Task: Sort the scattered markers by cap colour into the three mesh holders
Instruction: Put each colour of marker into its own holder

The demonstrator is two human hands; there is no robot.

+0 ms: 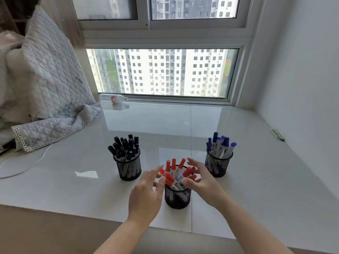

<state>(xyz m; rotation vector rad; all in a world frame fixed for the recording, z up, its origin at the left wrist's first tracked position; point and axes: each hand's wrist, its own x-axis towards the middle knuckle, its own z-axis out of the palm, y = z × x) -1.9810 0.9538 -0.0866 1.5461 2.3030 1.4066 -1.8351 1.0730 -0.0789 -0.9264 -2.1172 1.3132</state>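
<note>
Three black mesh holders stand on the glossy white sill. The left holder (129, 168) is full of black-capped markers (124, 145). The right holder (218, 165) carries blue-capped markers (221, 143). The nearest, middle holder (177, 197) has several red-capped markers (174, 171) sticking out. My left hand (146, 191) hovers at its left side with fingers spread, the fingertips touching the red caps. My right hand (200, 178) is at its right side, fingers loosely bent against the red markers. Neither hand visibly grips a marker.
A quilted blanket (47, 85) is heaped at the left, with a white cable (31, 165) trailing from it. A plastic bottle (113, 98) lies by the window frame. Some green pens (277, 134) lie by the right wall. The sill's front edge (73, 211) runs close below the holders.
</note>
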